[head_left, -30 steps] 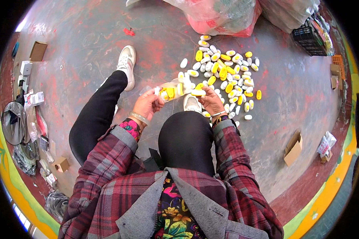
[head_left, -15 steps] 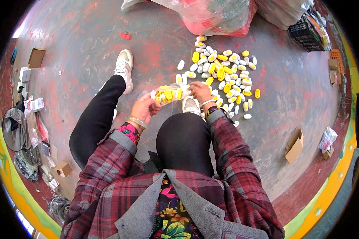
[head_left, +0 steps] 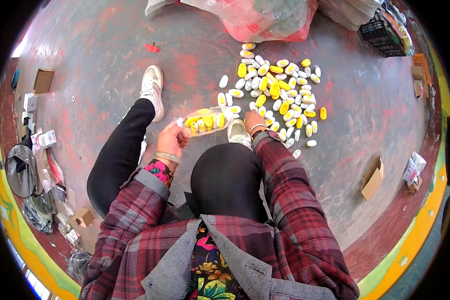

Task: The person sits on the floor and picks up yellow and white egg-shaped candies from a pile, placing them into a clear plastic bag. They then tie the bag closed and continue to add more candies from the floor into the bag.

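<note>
My left hand (head_left: 170, 140) is closed on the end of a clear plastic bag (head_left: 227, 112), which lies stretched out towards the right over the floor between my feet. Inside it, several small yellow and white oval pieces (head_left: 208, 120) sit in a row. My right hand (head_left: 254, 121) has reached down to the near left edge of a loose pile of the same kind of oval pieces (head_left: 275, 90). Some of these are all yellow, others white with a yellow spot. The right fingertips point down and are hidden behind the back of the hand.
Large filled plastic sacks (head_left: 265, 20) stand beyond the pile, with a black crate (head_left: 382, 36) to their right. An open cardboard box (head_left: 372, 177) lies at the right. Along the left wall are small boxes (head_left: 44, 140) and a round dark mesh item (head_left: 21, 171).
My right hand has left the bag's mouth and moved slightly right and down to the pile. The bag stays in my left hand, which has shifted a little left.
</note>
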The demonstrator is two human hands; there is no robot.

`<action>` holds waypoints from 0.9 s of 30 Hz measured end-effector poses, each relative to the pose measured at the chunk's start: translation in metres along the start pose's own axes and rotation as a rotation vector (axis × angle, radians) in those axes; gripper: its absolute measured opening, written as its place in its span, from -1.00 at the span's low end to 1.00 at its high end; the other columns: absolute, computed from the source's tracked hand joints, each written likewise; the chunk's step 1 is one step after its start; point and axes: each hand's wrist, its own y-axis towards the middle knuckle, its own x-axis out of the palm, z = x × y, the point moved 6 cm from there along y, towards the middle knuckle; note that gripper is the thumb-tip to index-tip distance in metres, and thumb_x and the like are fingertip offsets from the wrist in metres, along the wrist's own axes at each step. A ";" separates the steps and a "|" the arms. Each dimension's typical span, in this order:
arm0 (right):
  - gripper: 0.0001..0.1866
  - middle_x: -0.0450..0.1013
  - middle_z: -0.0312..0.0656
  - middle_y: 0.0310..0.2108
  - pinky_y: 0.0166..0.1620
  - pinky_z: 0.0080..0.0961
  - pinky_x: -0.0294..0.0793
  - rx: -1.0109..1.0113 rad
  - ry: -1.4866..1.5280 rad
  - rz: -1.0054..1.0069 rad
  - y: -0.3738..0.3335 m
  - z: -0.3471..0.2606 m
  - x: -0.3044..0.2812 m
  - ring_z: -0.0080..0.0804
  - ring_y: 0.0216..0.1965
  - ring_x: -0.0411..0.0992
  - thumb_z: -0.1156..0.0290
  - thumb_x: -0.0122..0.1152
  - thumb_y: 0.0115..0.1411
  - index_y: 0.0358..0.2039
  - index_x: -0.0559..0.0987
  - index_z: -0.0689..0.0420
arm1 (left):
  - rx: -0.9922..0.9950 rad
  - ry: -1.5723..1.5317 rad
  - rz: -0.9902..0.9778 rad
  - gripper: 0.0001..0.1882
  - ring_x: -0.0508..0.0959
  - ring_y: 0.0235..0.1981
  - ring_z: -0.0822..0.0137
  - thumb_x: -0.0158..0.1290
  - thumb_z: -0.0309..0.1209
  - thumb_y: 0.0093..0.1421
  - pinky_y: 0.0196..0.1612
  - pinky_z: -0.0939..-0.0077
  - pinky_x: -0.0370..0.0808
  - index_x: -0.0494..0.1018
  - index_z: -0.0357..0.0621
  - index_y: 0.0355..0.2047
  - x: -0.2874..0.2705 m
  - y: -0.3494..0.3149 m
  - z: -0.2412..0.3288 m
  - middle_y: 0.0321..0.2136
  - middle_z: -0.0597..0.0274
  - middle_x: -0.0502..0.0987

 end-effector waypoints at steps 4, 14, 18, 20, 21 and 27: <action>-0.79 0.34 0.03 -0.17 -0.17 -0.24 0.41 0.025 0.100 0.144 -0.022 0.010 -0.005 -0.05 -0.16 0.39 0.46 -0.10 0.09 -0.25 0.44 0.12 | -0.056 0.020 -0.069 -0.69 0.33 -0.75 0.53 -0.14 -0.48 0.03 -0.66 0.69 0.21 0.38 -0.22 -0.19 0.006 -0.001 -0.005 -0.73 0.33 0.40; -0.70 0.47 -0.04 -0.35 -0.23 -0.45 0.40 -0.130 1.025 0.266 -0.054 -0.020 -0.061 -0.15 -0.30 0.44 0.25 0.03 0.06 -0.23 0.50 0.13 | -0.084 0.097 -0.148 -0.67 0.42 -0.61 0.53 -0.18 -0.45 0.08 -0.53 0.70 0.28 0.34 -0.14 -0.11 0.019 -0.006 -0.008 -0.60 0.32 0.47; -0.65 0.46 0.00 -0.33 -0.16 -0.42 0.38 -0.422 0.904 0.163 -0.061 -0.067 -0.077 -0.13 -0.23 0.42 0.19 -0.01 0.08 -0.20 0.49 0.12 | -0.090 0.114 -0.167 -0.67 0.42 -0.60 0.53 -0.20 -0.45 0.10 -0.52 0.72 0.29 0.33 -0.12 -0.10 0.018 -0.005 -0.009 -0.60 0.35 0.47; -0.63 0.44 0.03 -0.30 -0.12 -0.39 0.37 -0.350 0.718 0.233 -0.047 -0.058 -0.074 -0.11 -0.18 0.40 0.17 -0.02 0.08 -0.15 0.47 0.08 | -0.082 0.102 -0.187 -0.67 0.43 -0.60 0.53 -0.20 -0.45 0.11 -0.52 0.72 0.30 0.33 -0.12 -0.10 0.017 -0.003 -0.009 -0.60 0.36 0.47; -0.61 0.43 0.03 -0.25 -0.10 -0.37 0.36 -0.235 0.575 0.288 -0.029 -0.037 -0.064 -0.09 -0.15 0.39 0.16 -0.02 0.08 -0.11 0.45 0.05 | -0.080 0.105 -0.196 -0.68 0.43 -0.60 0.54 -0.20 -0.45 0.11 -0.52 0.72 0.30 0.33 -0.12 -0.10 0.018 -0.004 -0.009 -0.60 0.36 0.47; -0.45 0.19 -0.01 0.07 0.04 -0.11 0.18 0.246 0.148 0.056 0.000 0.024 -0.050 -0.04 0.13 0.10 0.02 0.01 0.05 0.08 0.25 -0.22 | -0.094 0.125 -0.188 -0.68 0.43 -0.61 0.55 -0.19 -0.44 0.12 -0.52 0.74 0.30 0.34 -0.12 -0.10 0.016 -0.004 -0.011 -0.59 0.36 0.48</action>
